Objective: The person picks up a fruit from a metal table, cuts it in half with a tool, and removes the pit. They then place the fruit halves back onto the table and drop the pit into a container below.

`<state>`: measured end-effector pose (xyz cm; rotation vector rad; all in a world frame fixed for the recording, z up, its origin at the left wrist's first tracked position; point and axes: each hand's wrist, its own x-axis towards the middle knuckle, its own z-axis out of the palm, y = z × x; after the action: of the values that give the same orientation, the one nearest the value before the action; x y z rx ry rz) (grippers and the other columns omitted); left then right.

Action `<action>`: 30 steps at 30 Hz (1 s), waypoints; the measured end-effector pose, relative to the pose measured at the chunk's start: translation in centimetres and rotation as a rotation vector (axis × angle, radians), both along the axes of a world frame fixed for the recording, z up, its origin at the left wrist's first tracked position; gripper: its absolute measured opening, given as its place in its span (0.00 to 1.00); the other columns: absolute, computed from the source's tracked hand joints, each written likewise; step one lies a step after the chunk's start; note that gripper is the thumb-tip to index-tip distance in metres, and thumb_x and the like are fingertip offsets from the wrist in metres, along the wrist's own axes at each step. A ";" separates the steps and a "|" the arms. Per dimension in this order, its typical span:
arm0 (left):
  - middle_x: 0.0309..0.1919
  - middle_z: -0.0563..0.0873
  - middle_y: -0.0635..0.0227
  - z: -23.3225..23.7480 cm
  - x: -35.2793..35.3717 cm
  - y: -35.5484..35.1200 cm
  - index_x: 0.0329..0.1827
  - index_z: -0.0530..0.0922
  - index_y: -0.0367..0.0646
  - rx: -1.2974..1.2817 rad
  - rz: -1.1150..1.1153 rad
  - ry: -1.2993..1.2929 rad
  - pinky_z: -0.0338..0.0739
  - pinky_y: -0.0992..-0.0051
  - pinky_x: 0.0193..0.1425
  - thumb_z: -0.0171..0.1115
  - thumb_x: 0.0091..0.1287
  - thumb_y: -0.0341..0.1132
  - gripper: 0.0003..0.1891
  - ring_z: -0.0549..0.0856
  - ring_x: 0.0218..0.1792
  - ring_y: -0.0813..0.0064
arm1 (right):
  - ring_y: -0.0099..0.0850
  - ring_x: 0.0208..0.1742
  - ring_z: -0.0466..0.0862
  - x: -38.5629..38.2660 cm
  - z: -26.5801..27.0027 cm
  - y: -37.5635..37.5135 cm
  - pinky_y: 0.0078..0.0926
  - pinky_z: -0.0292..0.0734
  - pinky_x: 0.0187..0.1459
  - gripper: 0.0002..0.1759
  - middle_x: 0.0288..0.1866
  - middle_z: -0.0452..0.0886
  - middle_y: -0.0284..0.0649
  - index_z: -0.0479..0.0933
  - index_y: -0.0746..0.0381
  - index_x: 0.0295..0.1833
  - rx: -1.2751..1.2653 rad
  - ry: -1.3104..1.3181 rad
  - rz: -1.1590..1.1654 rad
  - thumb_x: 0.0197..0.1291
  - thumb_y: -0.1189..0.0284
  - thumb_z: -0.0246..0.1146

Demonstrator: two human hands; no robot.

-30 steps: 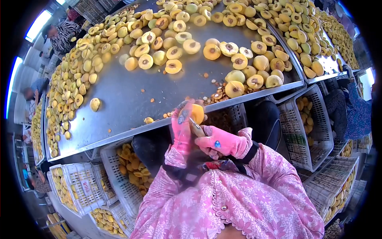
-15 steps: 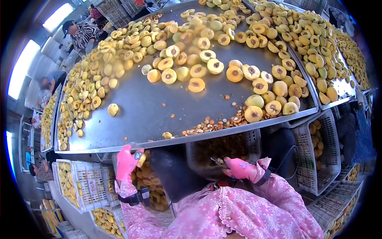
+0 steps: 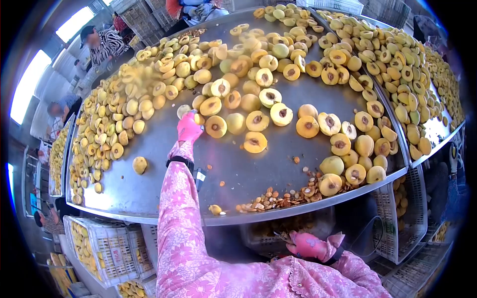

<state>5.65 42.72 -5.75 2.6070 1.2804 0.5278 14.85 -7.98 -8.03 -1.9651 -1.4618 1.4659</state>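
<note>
My left hand (image 3: 190, 128), in a pink glove, reaches over the metal table. Its fingers are closed around a yellow peach half (image 3: 199, 119), partly hidden by the glove. Just beyond the fingertips lies a paler piece of fruit (image 3: 184, 111). Cut peach halves (image 3: 257, 120) lie to the right of this hand, several with brown pits showing. Low in front of my body, below the table edge, my right hand (image 3: 307, 244) is closed on a small metal-tipped hand tool (image 3: 282, 236), whose handle the glove mostly covers.
Large heaps of peach halves (image 3: 114, 119) cover the far and left parts of the metal table (image 3: 149, 193). Pit fragments (image 3: 268, 197) lie along its near rim. White plastic crates (image 3: 112, 251) of fruit stand at left and right. Other people (image 3: 107, 44) work around the tables.
My left hand has moved from the near table edge, where it held a yellow fruit piece, up and forward onto a peach half. My right hand stays low, with the tool.
</note>
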 end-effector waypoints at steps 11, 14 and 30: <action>0.56 0.73 0.46 4.2 -5.3 -20.4 0.63 0.64 0.35 -1.773 -0.239 -1.510 0.71 0.53 0.61 0.61 0.50 0.30 0.33 0.74 0.57 0.47 | 0.19 0.20 0.71 1.2 6.5 3.0 0.16 0.68 0.19 0.18 0.28 0.72 0.32 0.65 0.63 0.54 0.167 0.633 -0.398 0.62 0.69 0.60; 0.58 0.72 0.45 6.0 -4.5 -27.5 0.63 0.64 0.34 -1.916 -0.263 -1.611 0.68 0.50 0.64 0.59 0.53 0.31 0.32 0.73 0.59 0.48 | 0.19 0.17 0.72 0.5 10.3 3.6 0.14 0.68 0.19 0.18 0.28 0.74 0.34 0.64 0.64 0.54 0.272 0.668 -0.483 0.63 0.66 0.58; 0.58 0.72 0.53 5.9 -4.7 -39.1 0.64 0.64 0.38 -2.018 -0.214 -1.347 0.64 0.60 0.68 0.54 0.61 0.31 0.26 0.72 0.60 0.57 | 0.44 0.33 0.78 -1.3 9.8 0.5 0.30 0.74 0.40 0.19 0.34 0.78 0.50 0.70 0.67 0.50 0.567 0.194 -0.717 0.55 0.72 0.64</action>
<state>0.97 3.63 0.17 0.3522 0.3374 0.3541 13.58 -7.44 1.81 -1.6592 -0.8150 0.7842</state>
